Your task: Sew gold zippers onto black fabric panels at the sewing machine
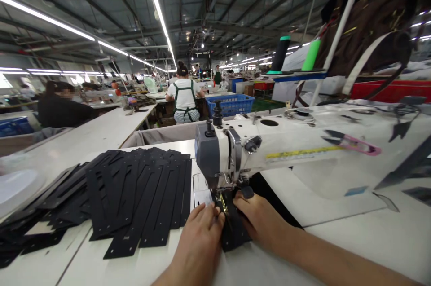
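Observation:
A black strip piece (235,234) lies under the needle area of the white sewing machine (303,142). A gold-toothed zipper (223,205) shows along its middle. My left hand (201,234) rests at its left edge, fingers bent and held together against the piece near the needle. From the right, my right hand (261,216) presses the piece close to the presser foot, with thumb and fingers drawn together; some fingertips are hidden. A longer black panel (278,198) extends behind my right hand. Many black slotted strips (144,196) with small holes are piled on the left.
A pink-handled pair of snips (360,144) rests on the machine arm. Black and green thread cones (311,55) stand on a rack behind. A white round object (18,189) sits at far left. Beyond are a blue crate (232,105) and several co-workers, one in an apron (185,97).

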Motion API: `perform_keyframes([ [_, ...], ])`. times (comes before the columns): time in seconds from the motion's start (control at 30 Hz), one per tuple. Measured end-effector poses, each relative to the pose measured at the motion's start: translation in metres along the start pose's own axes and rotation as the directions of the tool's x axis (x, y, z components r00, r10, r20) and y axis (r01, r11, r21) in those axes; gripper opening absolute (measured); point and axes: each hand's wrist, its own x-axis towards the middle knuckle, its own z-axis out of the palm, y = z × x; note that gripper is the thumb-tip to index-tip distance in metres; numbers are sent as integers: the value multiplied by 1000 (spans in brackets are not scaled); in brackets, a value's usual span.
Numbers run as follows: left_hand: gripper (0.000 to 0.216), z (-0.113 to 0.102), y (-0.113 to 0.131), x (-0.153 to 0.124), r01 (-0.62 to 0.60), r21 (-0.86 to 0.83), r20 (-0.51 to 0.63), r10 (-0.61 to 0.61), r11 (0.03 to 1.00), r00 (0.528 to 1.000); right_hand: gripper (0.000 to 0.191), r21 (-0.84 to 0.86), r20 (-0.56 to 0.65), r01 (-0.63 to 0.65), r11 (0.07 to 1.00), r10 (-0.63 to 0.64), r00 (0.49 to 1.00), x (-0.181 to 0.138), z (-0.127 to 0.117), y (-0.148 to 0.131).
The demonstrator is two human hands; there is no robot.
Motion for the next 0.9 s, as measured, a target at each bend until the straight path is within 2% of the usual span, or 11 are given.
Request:
perform_keyframes([
  [0.1, 28, 1, 1, 2, -1, 24, 44, 0, 1000, 999, 19, 169, -15, -36, 985, 40, 999, 1, 3, 2],
  [0.23, 26, -2, 1, 6, 27, 12, 83, -28, 1000, 996, 19, 409, -5, -102, 907, 114, 994, 10, -3, 2],
  [0.4, 23, 1, -2, 6, -5, 35, 68, 3, 999, 998, 14, 482, 66, -180, 857, 170, 983, 16, -5, 6],
  [0.53, 25, 1, -2, 6, -91, 100, 66, 85, 991, 994, 12, 389, 19, -174, 905, 181, 983, 15, -1, 8],
  [0.67, 21, -2, 0, 11, -109, 122, 79, 100, 987, 992, 11, 158, 19, -163, 974, 162, 987, 15, -1, 9],
  [0.8, 20, -5, 1, 14, -121, 130, 114, 107, 984, 988, 10, 22, 40, -252, 967, 251, 967, 18, 1, 11],
  [0.9, 21, -7, 2, 16, -114, 121, 146, 96, 986, 985, 14, -41, 56, -355, 934, 357, 933, 26, 6, 13],
])
